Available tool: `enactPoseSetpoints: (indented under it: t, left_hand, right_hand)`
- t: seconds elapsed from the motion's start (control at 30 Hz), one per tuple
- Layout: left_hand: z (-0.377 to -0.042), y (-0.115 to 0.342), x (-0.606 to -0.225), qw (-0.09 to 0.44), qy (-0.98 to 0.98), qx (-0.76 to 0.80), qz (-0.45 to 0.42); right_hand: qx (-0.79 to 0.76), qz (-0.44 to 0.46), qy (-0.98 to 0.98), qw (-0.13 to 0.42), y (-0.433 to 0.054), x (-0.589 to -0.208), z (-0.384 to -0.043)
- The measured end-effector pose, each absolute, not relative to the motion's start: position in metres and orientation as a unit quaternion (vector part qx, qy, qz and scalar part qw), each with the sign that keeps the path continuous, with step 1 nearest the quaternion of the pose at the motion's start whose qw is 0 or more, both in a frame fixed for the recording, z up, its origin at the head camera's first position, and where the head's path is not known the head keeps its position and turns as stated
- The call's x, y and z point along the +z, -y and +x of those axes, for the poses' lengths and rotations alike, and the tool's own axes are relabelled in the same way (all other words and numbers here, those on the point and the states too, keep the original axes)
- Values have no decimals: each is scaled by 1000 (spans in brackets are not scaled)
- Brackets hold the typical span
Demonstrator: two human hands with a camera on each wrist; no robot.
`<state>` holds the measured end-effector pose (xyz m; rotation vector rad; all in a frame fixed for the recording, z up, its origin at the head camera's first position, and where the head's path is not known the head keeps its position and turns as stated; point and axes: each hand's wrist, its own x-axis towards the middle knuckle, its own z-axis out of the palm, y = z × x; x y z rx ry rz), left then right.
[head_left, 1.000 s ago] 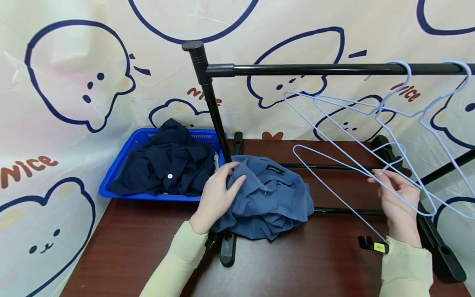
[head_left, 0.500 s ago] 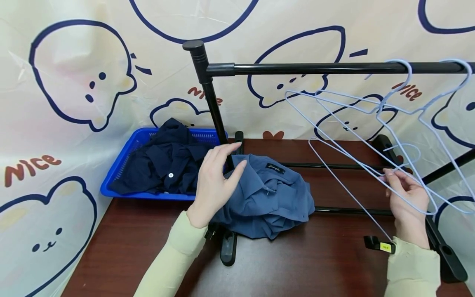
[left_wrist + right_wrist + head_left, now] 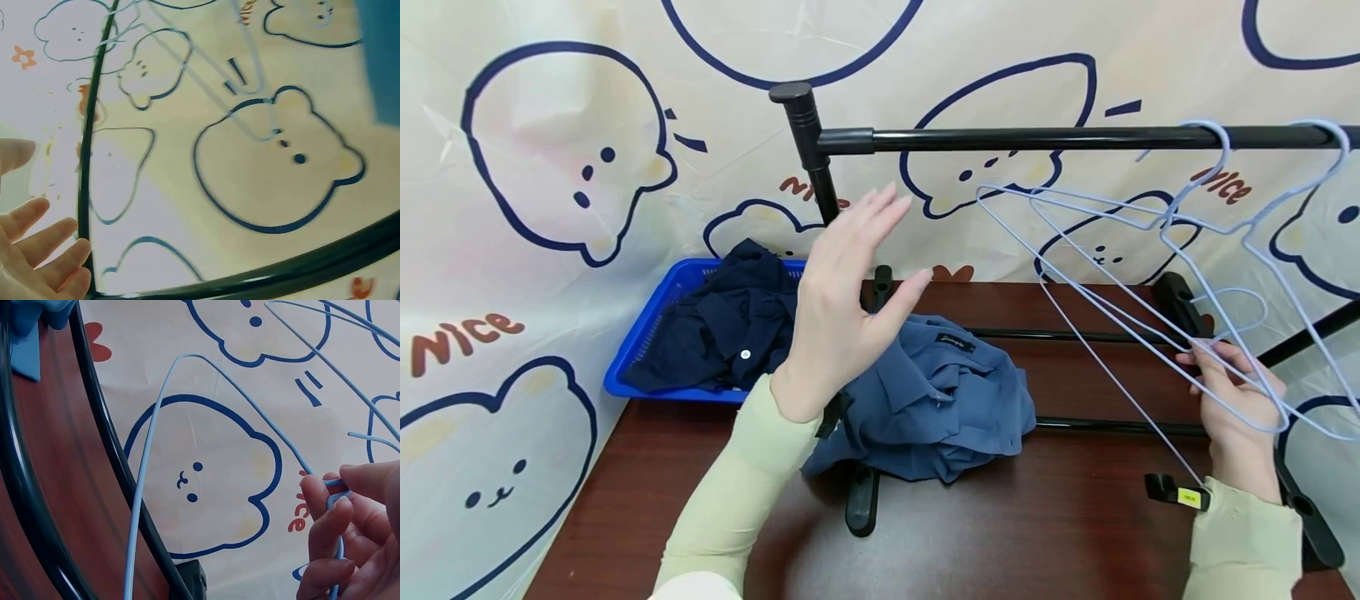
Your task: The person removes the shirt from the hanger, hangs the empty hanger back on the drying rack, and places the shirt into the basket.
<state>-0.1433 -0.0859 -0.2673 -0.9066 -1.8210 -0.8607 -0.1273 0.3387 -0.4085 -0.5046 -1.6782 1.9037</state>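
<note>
My left hand (image 3: 842, 312) is raised with fingers spread apart, in front of the black rack post. It overlaps the blue basket in the head view, and nothing lies in its fingers (image 3: 56, 240). Below it, a crumpled slate-blue collared shirt (image 3: 958, 408) with a dark neck label lies on the table. On the right, my right hand (image 3: 1243, 408) pinches a light blue wire clothes hanger (image 3: 144, 456) near the base of its hook. That hanger's wide shoulder points left, and part of it passes behind the other hangers.
Two similar hangers (image 3: 1227, 150) hang from the black rack bar (image 3: 1037, 139), overlapping my right hand. A blue basket (image 3: 681, 396) holding navy clothing (image 3: 722, 333) stands at the back left. Black rack feet (image 3: 861, 504) and lower rails rest on the brown table (image 3: 647, 500).
My left hand has left the slate-blue shirt and risen, its fingers opening out. My right hand has shifted slightly right with the hanger.
</note>
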Motion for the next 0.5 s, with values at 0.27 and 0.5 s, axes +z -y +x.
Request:
enactPoseSetpoints:
  t: [0.27, 0.5]
  left_hand:
    - [-156, 81, -222, 496, 715, -297, -393]
    - [-179, 74, -203, 496, 747, -228, -379]
  right_hand:
    - [703, -200, 627, 270, -344, -402, -124]
    - [683, -195, 644, 284, -349, -402, -122]
